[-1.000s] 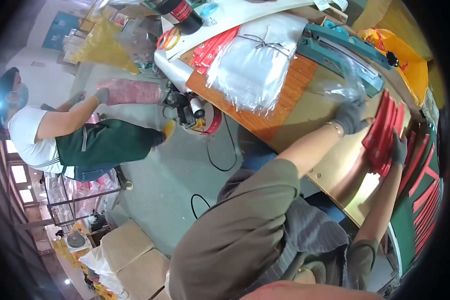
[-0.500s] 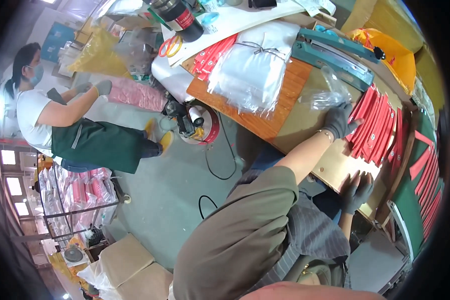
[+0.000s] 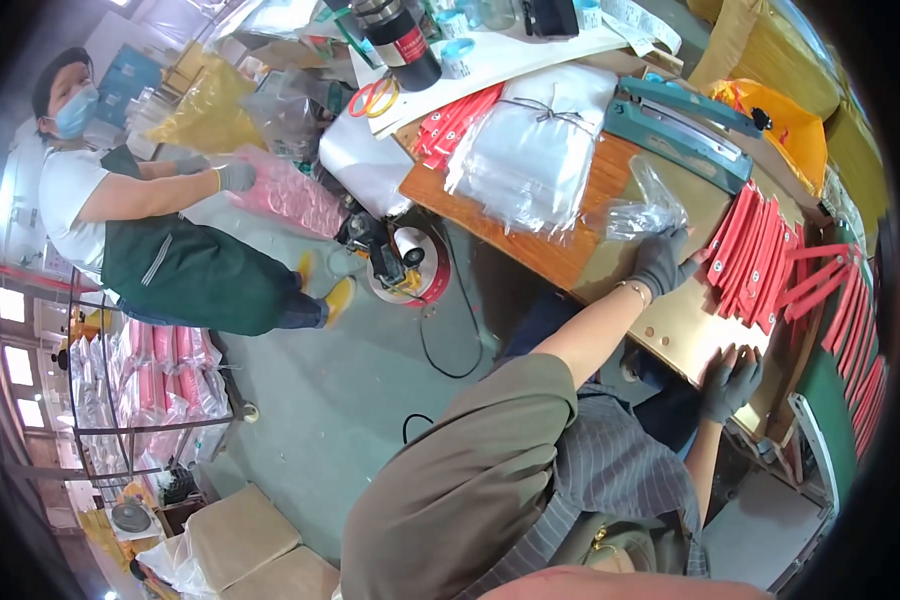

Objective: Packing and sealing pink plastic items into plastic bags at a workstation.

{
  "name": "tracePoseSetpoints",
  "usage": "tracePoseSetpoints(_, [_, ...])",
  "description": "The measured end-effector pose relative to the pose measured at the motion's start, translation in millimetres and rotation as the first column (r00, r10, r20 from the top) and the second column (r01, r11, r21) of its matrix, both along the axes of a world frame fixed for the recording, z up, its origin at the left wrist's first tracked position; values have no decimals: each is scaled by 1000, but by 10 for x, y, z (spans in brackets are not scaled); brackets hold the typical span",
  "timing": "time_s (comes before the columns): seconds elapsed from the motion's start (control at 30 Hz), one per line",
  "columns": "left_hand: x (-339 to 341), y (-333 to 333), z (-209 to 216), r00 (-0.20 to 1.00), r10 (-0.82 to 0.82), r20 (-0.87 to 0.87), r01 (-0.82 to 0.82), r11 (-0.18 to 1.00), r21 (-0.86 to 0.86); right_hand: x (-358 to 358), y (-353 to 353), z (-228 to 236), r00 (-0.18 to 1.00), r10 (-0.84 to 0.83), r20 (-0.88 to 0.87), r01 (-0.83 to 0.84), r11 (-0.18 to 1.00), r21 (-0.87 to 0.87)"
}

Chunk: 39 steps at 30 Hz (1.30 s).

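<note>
My left hand [image 3: 662, 265], in a grey glove, rests over the tabletop [image 3: 620, 275] with its fingers apart. Its fingertips lie beside a crumpled clear plastic bag [image 3: 650, 210], and the thumb points toward a row of flat red strips [image 3: 745, 265]. Nothing shows in its grasp. Below the strips, at the near edge of the table, my gloved right hand [image 3: 732, 383] lies with fingers spread and holds nothing I can see. More red strips [image 3: 855, 370] lie along a green belt [image 3: 838, 405] at the right, and several slant from it onto the table.
A teal heat sealer [image 3: 680, 130] stands behind the strips, beside a stack of clear bags [image 3: 530, 150]. Orange-handled scissors [image 3: 374, 98] and a dark flask [image 3: 400, 45] are farther left. Across the floor, a co-worker [image 3: 140, 220] holds a pink-filled plastic bag [image 3: 285, 195].
My left hand has drawn a little away from the red strips. Several strips now slant between the belt and the table. The co-worker has turned toward me, and the view has shifted slightly.
</note>
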State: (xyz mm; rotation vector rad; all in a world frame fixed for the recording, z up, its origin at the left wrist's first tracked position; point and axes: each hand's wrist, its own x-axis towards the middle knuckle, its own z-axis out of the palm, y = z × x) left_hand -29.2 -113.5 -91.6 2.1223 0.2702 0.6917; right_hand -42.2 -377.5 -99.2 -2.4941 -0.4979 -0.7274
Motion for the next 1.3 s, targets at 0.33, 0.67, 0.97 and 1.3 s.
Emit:
tracePoseSetpoints(0.33, [-140,128,-5,1000,19,9,-19,999,34,-52,100,-95,999,-29,-24,31,994,109])
tracePoseSetpoints(0.67, [84,-59,-74,976,-135,-170,142,989,30,-6,-103,-35,985,-13,174,13,1000,-2])
tracePoseSetpoints(0.97, [394,-20,-158,985,-175,-8,175,984,30,427,-984,1458,935,-239,262,182,957,224])
tracePoseSetpoints(1.3, [880,-516,-56,970,-206,-128,239,905,353,2179,-3121,1386,571,-811,-125,814,580,-48])
